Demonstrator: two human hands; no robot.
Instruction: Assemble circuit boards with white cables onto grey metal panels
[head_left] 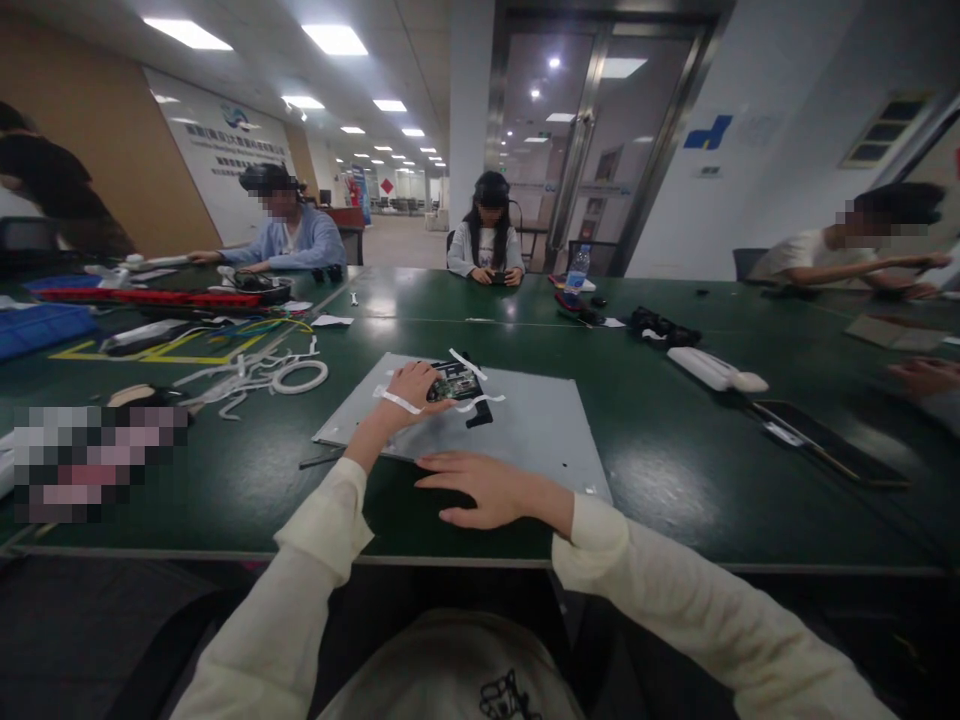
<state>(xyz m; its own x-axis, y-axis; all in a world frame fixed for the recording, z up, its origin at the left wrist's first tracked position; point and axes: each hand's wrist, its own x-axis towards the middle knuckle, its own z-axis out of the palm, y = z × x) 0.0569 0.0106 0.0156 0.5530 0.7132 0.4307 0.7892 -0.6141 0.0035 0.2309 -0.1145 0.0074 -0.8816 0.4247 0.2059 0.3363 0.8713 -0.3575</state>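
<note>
A pale grey panel (536,425) lies on the green table. On it sits a black part with a circuit board (459,386), with white strips around it. My left hand (414,392) rests at the left side of this part, fingers curved over its edge; whether it grips the part is hard to make out. One white strip (401,402) crosses the back of that hand near the wrist. My right hand (487,488) hovers at the panel's front edge, palm down, its fingers and thumb apart and nothing in it.
Left on the green table (390,300) are white tubing (300,376), yellow strips and a blue bin (45,330). A thin dark rod (321,459) lies by the panel's front left corner. A white device (709,370) and a dark phone-like slab (829,440) lie right. Several people sit around.
</note>
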